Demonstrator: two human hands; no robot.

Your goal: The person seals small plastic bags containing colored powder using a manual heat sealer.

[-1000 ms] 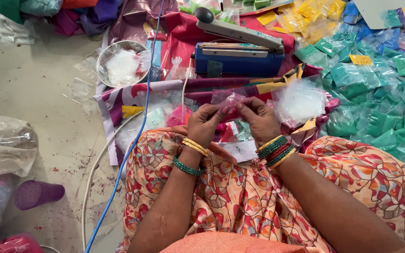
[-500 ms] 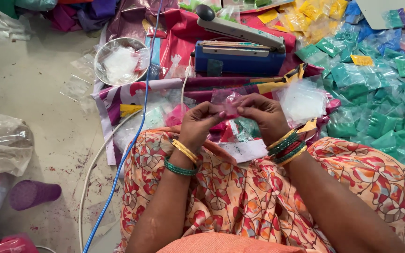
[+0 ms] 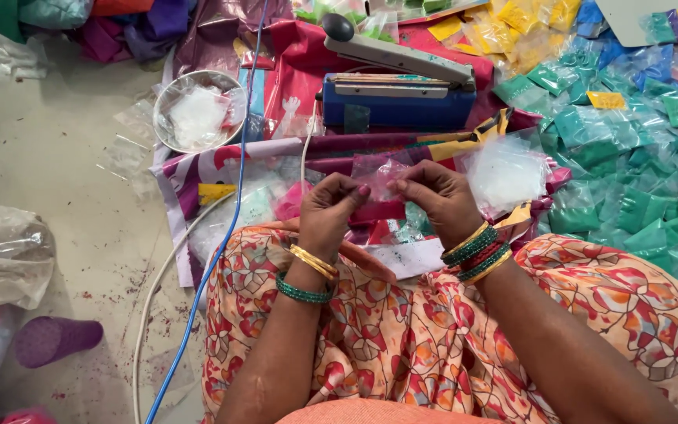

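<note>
Both hands [image 3: 386, 200] barely shifted, still pinching the pink packet [image 3: 378, 188]

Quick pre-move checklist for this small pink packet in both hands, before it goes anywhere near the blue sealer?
1. Packet pinched by left hand and right hand: ok.
2. Packet mouth closed: cannot tell.
3. Pink powder sits low in packet: ok.
4. Blue sealer arm raised: ok.
5. Sealer powered: cannot tell.
6. Blue cable off the hands: ok.

Sealer [image 3: 398, 98] behind hands [image 3: 386, 200] — bowl [image 3: 198, 110] left, packets [image 3: 637, 149] right.
</note>
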